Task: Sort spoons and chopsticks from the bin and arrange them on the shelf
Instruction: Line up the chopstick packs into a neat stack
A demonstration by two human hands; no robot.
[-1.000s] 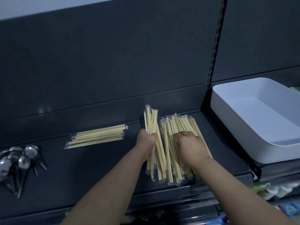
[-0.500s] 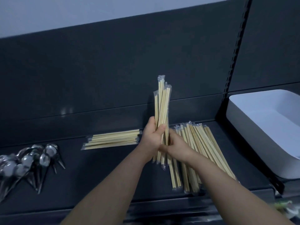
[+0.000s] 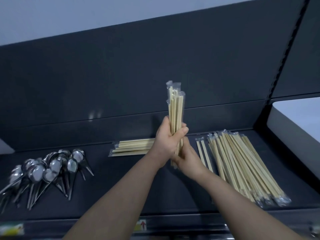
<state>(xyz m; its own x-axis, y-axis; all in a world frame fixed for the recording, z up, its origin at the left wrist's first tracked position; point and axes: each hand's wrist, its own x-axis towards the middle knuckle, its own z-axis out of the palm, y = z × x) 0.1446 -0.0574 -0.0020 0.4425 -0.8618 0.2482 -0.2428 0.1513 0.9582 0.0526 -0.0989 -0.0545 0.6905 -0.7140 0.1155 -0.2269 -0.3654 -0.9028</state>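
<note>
left hand (image 3: 166, 141) curled round upright film-wrapped chopstick bundle (image 3: 175, 108) | right hand (image 3: 186, 159) grips base

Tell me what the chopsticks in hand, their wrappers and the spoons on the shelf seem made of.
The held chopsticks look like bamboo or light wood: pale straw colour, matte. Their sleeves are clear glossy plastic film, crinkled at the tips and catching light. The spoons look like polished metal, probably stainless steel: mirror-bright bowls.

Dark shelf (image 3: 121, 193) w/ spoon pile (image 3: 43, 170) left, small chopstick bundle (image 3: 131, 147) mid, big chopstick pile (image 3: 242, 167) right.
</note>
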